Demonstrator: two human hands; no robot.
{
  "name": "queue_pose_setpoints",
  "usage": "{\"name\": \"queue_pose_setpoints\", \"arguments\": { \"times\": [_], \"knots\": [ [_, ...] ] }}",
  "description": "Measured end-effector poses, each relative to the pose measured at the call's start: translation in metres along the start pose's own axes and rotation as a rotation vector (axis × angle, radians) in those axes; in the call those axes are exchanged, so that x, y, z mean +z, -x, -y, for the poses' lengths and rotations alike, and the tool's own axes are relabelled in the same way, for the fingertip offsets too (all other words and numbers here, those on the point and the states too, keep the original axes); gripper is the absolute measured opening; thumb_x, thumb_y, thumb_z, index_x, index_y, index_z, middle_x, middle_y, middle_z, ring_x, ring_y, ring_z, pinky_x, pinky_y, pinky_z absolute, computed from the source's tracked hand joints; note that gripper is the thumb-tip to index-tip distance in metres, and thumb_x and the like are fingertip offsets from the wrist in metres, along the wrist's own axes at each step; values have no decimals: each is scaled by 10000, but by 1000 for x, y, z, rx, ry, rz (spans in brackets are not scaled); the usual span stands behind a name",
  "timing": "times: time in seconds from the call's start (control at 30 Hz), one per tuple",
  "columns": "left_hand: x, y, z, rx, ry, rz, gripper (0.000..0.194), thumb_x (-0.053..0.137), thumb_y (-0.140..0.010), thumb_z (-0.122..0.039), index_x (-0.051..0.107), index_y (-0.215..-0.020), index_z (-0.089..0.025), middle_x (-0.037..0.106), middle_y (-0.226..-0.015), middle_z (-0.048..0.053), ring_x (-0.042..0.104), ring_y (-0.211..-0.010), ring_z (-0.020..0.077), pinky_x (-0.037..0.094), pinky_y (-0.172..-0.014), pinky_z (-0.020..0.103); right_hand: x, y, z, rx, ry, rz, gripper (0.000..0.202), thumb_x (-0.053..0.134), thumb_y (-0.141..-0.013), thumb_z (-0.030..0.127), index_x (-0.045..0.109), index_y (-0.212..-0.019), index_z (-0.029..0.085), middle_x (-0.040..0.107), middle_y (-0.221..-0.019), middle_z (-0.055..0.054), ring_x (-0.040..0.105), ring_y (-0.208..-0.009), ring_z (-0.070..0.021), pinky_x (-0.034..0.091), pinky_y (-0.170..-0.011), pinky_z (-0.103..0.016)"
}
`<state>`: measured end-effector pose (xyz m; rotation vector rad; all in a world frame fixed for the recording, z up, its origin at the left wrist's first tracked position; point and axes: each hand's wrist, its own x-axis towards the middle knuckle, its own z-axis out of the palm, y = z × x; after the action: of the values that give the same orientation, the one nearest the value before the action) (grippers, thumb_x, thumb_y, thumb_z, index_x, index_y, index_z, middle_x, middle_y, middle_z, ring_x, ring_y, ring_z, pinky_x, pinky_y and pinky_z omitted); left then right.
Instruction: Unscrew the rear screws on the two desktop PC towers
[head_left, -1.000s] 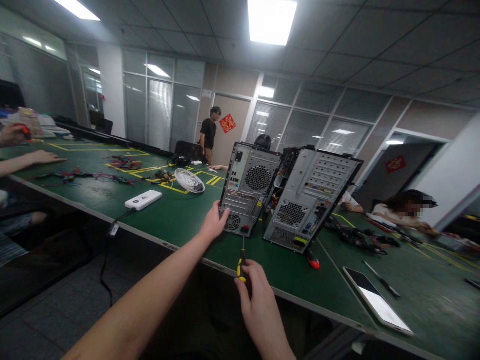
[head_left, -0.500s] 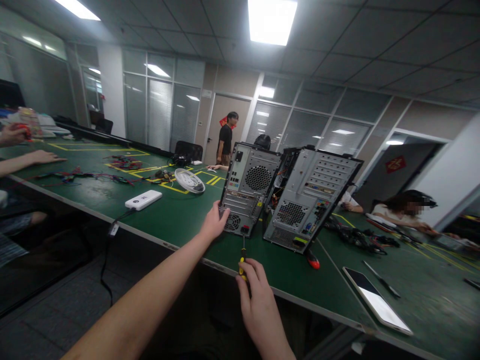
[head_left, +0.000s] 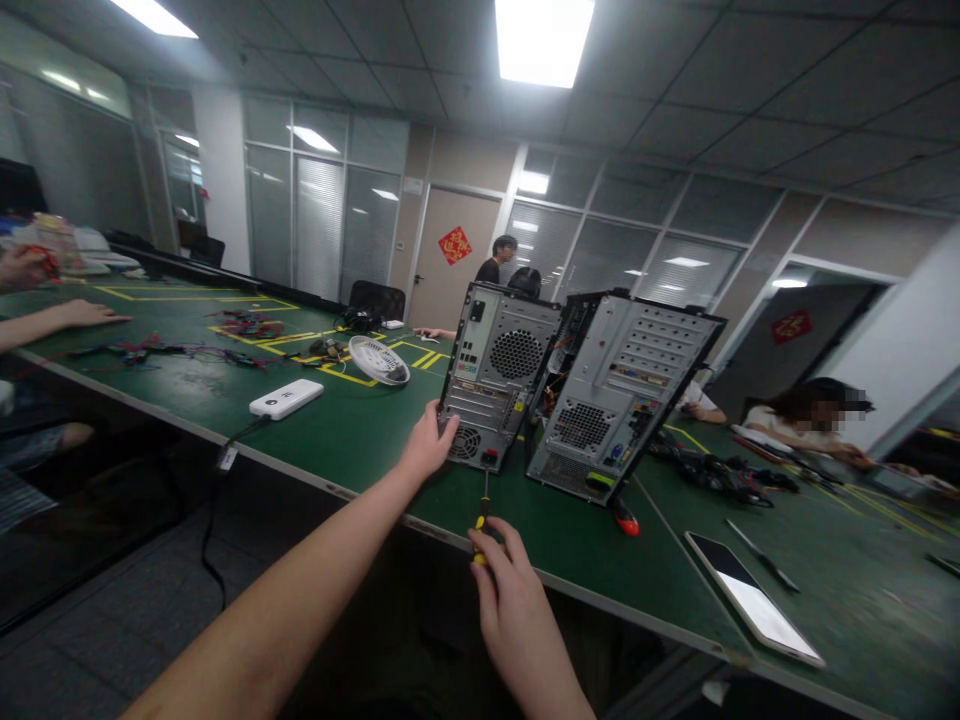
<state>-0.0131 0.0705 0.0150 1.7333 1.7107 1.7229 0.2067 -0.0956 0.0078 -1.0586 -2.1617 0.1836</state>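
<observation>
Two grey desktop computer cases stand on the green table with their rear panels towards me. My left hand (head_left: 429, 445) grips the lower left edge of the nearer-left computer case (head_left: 491, 390). My right hand (head_left: 517, 590) has its fingers wrapped on the yellow and black handle of a screwdriver (head_left: 480, 538). The screwdriver's shaft points up at the bottom of that case, near a small red socket; whether the tip touches a screw is too small to tell. Close on the right is the second computer case (head_left: 615, 400), a red-tipped tool (head_left: 625, 519) by its lower corner.
A white power bank (head_left: 286, 399) with a cable lies left, near a white round tray (head_left: 379, 362) and loose wires (head_left: 150, 347). To the right are a phone (head_left: 754, 598), a thin tool (head_left: 763, 557) and black cables (head_left: 720, 472). Other people sit around the table (head_left: 352, 430).
My right hand and the screwdriver handle have shifted very slightly left. My left hand stays on the case. A person in the background has walked to the right, behind the case.
</observation>
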Motion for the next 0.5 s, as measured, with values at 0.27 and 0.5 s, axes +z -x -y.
{"name": "queue_pose_setpoints", "arguments": {
  "times": [0.27, 0.5],
  "knots": [
    [0, 0, 0, -7, 8, -1, 541, 466, -1004, -506, 461, -1410, -149, 691, -1272, 214, 683, -1170, 331, 507, -1030, 501, 1, 0, -3, 1, -10, -41, 366, 484, -988, 145, 716, -1258, 229, 617, -1412, -127, 705, -1176, -249, 592, -1012, -373],
    [-2, 1, -3, -12, 24, 4, 528, 470, -1003, -495, 461, -1402, -149, 687, -1277, 215, 679, -1176, 328, 503, -1036, 495, -1, -1, -2, 12, 10, -20, 347, 486, -998, 147, 708, -1259, 199, 618, -1402, -149, 681, -1225, -271, 564, -1052, -412]
  ]
}}
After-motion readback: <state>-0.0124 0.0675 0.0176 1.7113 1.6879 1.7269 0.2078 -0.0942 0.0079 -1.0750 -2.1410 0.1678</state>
